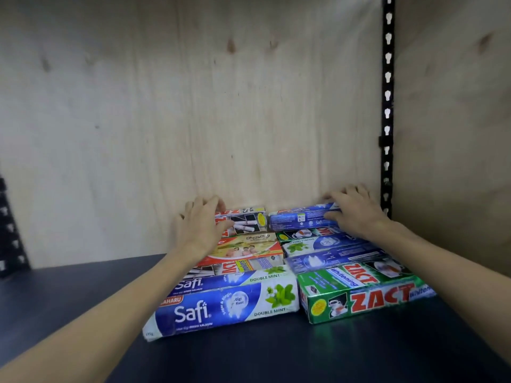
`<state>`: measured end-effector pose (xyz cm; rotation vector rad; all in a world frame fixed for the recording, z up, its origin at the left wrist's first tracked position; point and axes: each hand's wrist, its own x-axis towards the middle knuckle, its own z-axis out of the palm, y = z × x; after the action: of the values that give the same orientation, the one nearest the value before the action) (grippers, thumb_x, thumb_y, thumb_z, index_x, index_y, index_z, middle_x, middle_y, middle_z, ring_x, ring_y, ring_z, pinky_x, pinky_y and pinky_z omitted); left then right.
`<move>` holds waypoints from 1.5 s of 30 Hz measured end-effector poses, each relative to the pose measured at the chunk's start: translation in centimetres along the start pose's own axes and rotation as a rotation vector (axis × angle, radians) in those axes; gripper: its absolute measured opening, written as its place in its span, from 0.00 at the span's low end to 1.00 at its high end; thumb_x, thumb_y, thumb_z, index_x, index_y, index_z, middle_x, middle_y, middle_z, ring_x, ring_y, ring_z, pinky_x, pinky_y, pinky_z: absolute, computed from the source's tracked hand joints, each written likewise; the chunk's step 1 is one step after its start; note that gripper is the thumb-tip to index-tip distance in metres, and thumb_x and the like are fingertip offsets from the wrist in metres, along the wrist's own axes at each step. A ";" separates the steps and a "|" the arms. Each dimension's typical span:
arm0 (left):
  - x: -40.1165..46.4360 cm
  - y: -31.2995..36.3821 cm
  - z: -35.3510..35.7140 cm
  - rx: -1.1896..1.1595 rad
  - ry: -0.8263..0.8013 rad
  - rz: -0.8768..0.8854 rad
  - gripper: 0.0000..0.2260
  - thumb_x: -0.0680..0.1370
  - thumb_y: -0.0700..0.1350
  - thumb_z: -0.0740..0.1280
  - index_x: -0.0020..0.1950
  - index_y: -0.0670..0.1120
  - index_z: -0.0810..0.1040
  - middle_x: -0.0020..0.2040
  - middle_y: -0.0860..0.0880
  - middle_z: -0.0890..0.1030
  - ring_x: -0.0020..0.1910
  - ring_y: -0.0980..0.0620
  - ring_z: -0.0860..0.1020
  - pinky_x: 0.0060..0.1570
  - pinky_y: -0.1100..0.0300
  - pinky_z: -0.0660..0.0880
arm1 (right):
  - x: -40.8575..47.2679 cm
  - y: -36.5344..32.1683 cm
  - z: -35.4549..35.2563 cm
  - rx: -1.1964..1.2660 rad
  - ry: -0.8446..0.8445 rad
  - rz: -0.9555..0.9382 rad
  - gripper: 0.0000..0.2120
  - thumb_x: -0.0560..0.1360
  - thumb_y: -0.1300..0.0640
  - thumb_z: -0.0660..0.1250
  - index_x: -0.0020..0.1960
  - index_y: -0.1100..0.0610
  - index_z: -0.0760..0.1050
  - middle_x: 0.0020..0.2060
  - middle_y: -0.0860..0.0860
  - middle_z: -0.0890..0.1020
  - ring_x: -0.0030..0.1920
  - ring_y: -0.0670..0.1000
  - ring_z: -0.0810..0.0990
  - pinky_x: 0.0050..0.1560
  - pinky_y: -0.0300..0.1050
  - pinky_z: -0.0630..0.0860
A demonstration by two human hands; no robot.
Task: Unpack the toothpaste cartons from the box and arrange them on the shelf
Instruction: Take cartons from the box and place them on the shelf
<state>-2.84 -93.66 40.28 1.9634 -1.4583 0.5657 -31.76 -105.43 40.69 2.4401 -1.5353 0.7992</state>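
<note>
Several toothpaste cartons lie flat in two rows on the dark shelf (276, 355). The left row runs from a blue and white Safi carton (221, 310) at the front to a black and red carton (246, 219) at the back. My left hand (199, 225) grips the left end of that back carton. The right row starts with a green Zact carton (367, 298) in front. At its back lies a blue Safi carton (301, 218), and my right hand (356, 210) holds its right end. The box is not in view.
A pale plywood back wall (193, 106) stands right behind the cartons. A black slotted upright (387, 106) runs down the right side, another (11, 230) is at the far left. The dark shelf extends left of the cartons and in front of them.
</note>
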 end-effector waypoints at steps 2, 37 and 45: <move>0.0 0.1 -0.1 0.019 -0.025 -0.004 0.13 0.76 0.59 0.71 0.57 0.56 0.75 0.62 0.52 0.74 0.64 0.47 0.70 0.58 0.50 0.63 | -0.1 -0.2 0.2 -0.019 0.006 0.021 0.21 0.80 0.45 0.64 0.71 0.49 0.70 0.69 0.56 0.71 0.71 0.58 0.62 0.71 0.53 0.60; -44.8 2.3 -6.4 -0.417 -0.162 -0.017 0.18 0.77 0.54 0.71 0.65 0.55 0.73 0.57 0.61 0.73 0.58 0.56 0.71 0.57 0.59 0.66 | -46.0 -11.6 3.9 0.542 0.184 0.060 0.26 0.75 0.47 0.71 0.70 0.48 0.69 0.59 0.44 0.72 0.60 0.47 0.68 0.58 0.43 0.63; -58.7 -2.9 1.6 -0.314 -0.537 -0.339 0.23 0.76 0.54 0.72 0.68 0.50 0.70 0.62 0.51 0.74 0.65 0.49 0.73 0.64 0.49 0.68 | -58.0 -9.6 16.0 0.488 -0.195 0.218 0.30 0.73 0.53 0.74 0.71 0.57 0.68 0.60 0.52 0.75 0.60 0.54 0.71 0.62 0.48 0.68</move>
<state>-17.62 -53.81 -0.31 2.1216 -1.3540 -0.3484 -37.13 -61.30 -0.99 2.7867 -1.8899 1.1184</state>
